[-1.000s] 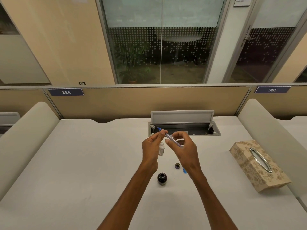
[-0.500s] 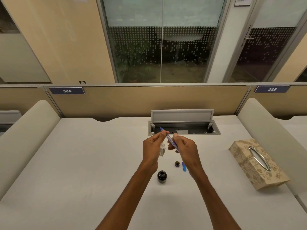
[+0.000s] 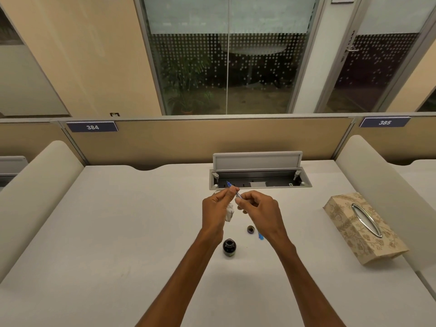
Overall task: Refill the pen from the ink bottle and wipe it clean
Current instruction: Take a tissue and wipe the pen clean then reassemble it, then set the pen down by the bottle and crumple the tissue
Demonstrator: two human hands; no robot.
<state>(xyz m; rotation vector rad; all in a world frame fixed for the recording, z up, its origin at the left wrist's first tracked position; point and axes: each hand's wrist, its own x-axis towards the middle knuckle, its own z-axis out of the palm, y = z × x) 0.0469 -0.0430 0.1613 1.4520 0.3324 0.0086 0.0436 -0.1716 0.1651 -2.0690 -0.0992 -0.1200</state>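
Ink bottle (image 3: 229, 247) uncapped, on desk (image 3: 118, 232) just below left wrist. Bottle cap (image 3: 250, 229) and blue pen piece (image 3: 260, 236) lie under right hand (image 3: 260, 212). Left hand (image 3: 215, 208) pinches pen (image 3: 237, 195) near the tip, white tissue (image 3: 230, 213) tucked in palm. Right hand pinches pen's lower end. Tip points up past left thumb. Tissue box (image 3: 363, 228) well right of right hand. Open cable hatch (image 3: 259, 172) beyond both.
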